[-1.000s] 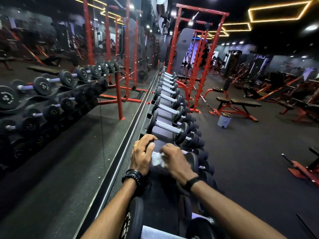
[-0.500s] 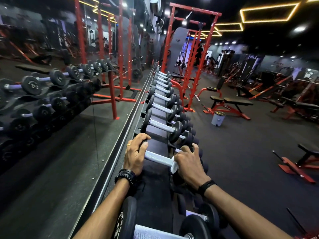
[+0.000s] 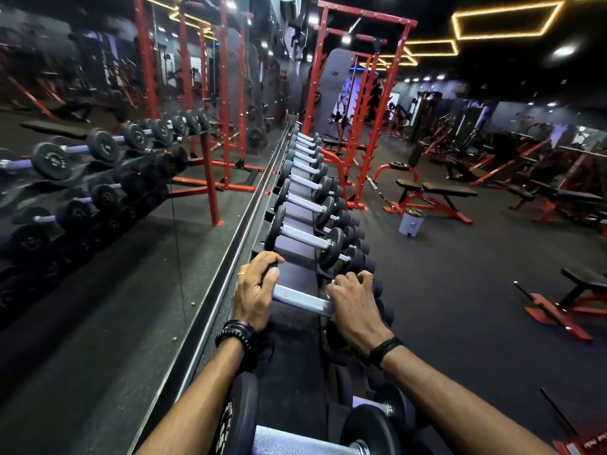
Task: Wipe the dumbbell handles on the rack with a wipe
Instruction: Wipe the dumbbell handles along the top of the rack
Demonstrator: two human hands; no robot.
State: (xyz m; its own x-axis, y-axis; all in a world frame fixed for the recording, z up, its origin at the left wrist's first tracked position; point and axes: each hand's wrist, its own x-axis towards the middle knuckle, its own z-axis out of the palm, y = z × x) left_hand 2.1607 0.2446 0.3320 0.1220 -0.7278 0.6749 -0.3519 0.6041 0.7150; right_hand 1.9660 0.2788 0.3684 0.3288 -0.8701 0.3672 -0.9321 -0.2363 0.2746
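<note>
Gym rack [image 3: 297,336]: left hand [image 3: 254,295] grips the heavy dumbbell's end; right hand [image 3: 353,308] curls over its rigid knurled handle [image 3: 300,298]; wipe unseen.

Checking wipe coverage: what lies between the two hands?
Head view: only the bare knurled dumbbell handle spans between the left hand and right hand.

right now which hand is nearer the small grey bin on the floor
Right. The right hand grips the aisle-side end of the dumbbell handle, on the same side as the grey bin. The left hand grips the mirror-side end, farther away.
</note>
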